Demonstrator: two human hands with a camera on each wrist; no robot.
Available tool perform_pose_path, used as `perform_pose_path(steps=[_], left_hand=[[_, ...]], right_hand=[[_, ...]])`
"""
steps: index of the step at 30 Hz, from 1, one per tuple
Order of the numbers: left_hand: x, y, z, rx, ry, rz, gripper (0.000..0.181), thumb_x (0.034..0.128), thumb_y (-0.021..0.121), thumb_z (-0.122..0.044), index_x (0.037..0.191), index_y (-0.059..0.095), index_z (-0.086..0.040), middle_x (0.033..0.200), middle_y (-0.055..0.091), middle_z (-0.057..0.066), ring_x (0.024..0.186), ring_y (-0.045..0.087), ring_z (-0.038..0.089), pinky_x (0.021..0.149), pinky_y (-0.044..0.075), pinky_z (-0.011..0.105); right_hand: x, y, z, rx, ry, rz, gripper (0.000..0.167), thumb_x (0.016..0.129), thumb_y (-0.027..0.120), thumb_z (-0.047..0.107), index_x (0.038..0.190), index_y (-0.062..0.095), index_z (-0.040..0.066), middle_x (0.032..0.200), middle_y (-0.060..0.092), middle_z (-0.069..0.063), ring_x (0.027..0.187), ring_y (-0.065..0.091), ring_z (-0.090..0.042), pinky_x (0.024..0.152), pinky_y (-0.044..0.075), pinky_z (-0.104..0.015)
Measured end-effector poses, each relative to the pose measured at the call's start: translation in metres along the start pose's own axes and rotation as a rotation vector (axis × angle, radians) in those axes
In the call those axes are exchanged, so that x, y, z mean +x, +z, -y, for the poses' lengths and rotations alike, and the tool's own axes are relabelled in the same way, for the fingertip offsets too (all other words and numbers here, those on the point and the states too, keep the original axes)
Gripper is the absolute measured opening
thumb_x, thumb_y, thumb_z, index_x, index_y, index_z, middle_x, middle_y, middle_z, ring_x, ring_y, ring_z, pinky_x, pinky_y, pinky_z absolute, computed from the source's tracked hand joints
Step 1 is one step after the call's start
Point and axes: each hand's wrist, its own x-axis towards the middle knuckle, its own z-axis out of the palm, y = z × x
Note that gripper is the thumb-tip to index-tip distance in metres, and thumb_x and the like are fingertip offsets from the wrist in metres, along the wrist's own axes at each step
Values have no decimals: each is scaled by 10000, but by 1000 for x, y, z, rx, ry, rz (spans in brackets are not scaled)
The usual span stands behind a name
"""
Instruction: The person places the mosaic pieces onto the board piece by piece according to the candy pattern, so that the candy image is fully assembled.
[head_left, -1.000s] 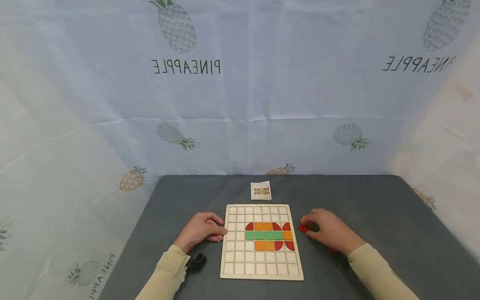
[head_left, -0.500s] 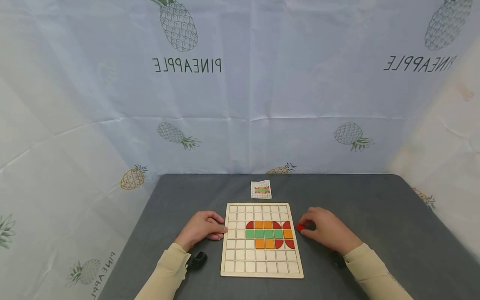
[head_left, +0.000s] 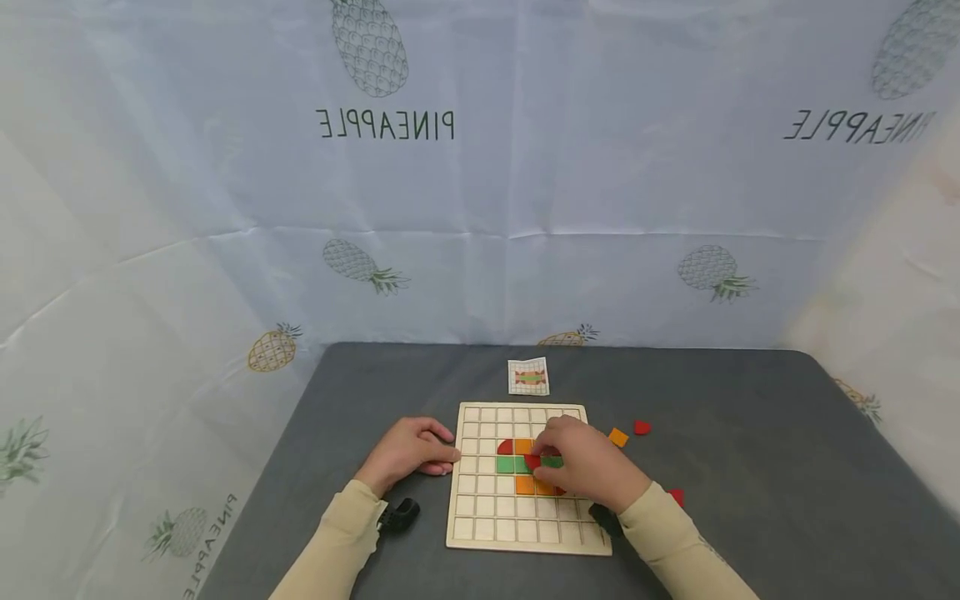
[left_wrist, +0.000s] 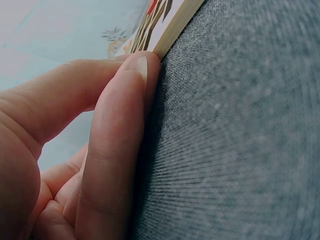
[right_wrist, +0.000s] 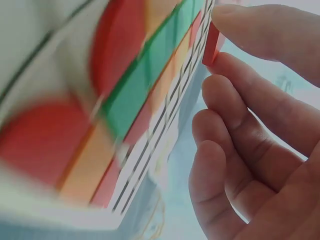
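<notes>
A light wooden grid board (head_left: 487, 527) lies on the dark table, bearing green and orange squares and red rounded pieces. At its left edge my left hand (head_left: 408, 457) has thumb and index finger pinching the rim; the left wrist view shows both tips against the board's side (left_wrist: 177, 30). Over the coloured rows, my right hand (head_left: 588, 462) pinches a red quarter-circle tile (head_left: 532, 462) between thumb and index finger. In the right wrist view this red tile (right_wrist: 212, 46) is held edge-on, while the other fingers curl loosely. My right hand hides the pattern's right part.
Behind the board lies a small pattern card (head_left: 528, 377). To the right are an orange square (head_left: 618, 437), a red tile (head_left: 642, 427) and another red piece (head_left: 677, 497) partly behind the right sleeve. A pineapple-print cloth (head_left: 480, 283) hangs beyond the table.
My right hand has moved left from beside the board to above it, carrying the red tile. Loose tiles at the right are now uncovered. My left hand stays at the board's edge.
</notes>
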Motion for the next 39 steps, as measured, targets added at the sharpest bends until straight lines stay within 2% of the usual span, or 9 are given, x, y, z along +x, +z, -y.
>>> perform_pose_path(steps=[6,10,17,23,30,34,39], left_hand=[[0,4,-2,-14,12,9,427,845,942,-192,1155,712,-8,862,788,100,765,797,160,723,687,325],[-1,5,-4,-15,17,7,433,846,941,-182,1162,711,2,866,789,106,753,792,158,711,686,329],[0,6,-5,-9,11,-2,425,843,944,-180,1155,715,-4,848,782,98,738,788,152,700,684,328],[1,5,-5,-5,13,-3,422,843,944,-185,1150,716,-6,847,781,97,738,790,155,703,686,330],[-1,5,-5,-1,3,-9,410,847,940,-181,1144,716,-6,846,781,94,738,788,148,702,685,325],[-3,7,-7,27,6,-4,388,848,936,-178,1124,722,-8,838,787,85,733,781,149,700,683,332],[-10,9,-14,89,9,-21,375,837,929,-162,1114,722,-18,837,783,76,730,766,178,709,675,348]], right_hand=[[4,10,21,21,-50,9,117,884,911,199,949,816,177,893,651,81,853,571,-85,715,536,-237],[5,14,27,3,-62,16,140,873,922,210,958,815,177,888,634,86,837,537,-44,715,527,-224],[6,21,29,2,-80,13,140,869,923,203,947,811,173,879,624,88,797,489,-16,680,496,-200],[7,25,30,-22,-95,-24,106,929,864,234,868,793,186,798,586,63,743,453,-24,640,440,-183],[9,28,30,-19,-77,12,138,861,922,196,923,800,180,906,671,79,833,503,-41,700,513,-215],[9,30,31,-24,-75,14,136,861,918,185,926,799,178,912,680,74,842,511,-49,706,522,-220],[11,31,30,-28,-86,8,116,872,905,181,901,794,177,843,625,73,804,481,-45,668,479,-205]])
